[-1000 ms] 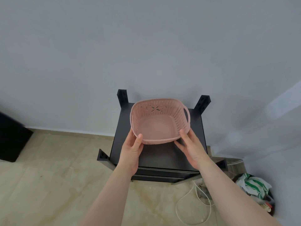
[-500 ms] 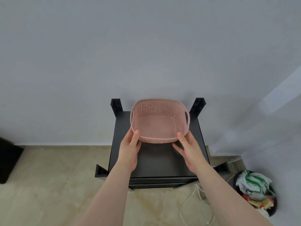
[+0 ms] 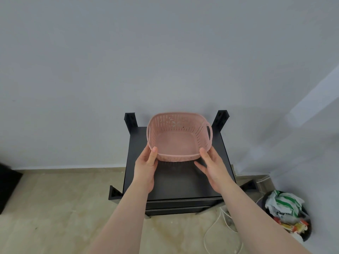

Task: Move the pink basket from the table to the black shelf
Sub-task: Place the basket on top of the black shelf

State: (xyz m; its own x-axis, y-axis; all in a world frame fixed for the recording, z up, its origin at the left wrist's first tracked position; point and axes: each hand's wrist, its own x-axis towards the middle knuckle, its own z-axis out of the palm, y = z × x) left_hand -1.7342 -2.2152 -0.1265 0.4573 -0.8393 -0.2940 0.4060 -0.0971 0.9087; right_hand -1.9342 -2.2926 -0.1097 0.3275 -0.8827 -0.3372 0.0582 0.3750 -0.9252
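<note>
The pink perforated basket (image 3: 177,142) is empty and sits over the back half of the black shelf's top (image 3: 179,182), close to the wall. My left hand (image 3: 146,166) grips its near left corner, thumb over the rim. My right hand (image 3: 212,166) holds the near right corner, thumb on the rim and fingers spread under the basket's front edge. I cannot tell whether the basket's base touches the shelf top. Four black corner posts stick up around the shelf.
A grey wall rises right behind the shelf. A dark bin (image 3: 288,215) stuffed with bags and wrappers stands on the floor at the right. A white cable (image 3: 218,228) loops on the tiled floor in front. A dark piece of furniture (image 3: 7,189) is at the left edge.
The basket has moved down and farther back over the shelf top, levelling out from a forward tilt. Both hands kept their hold on its near corners.
</note>
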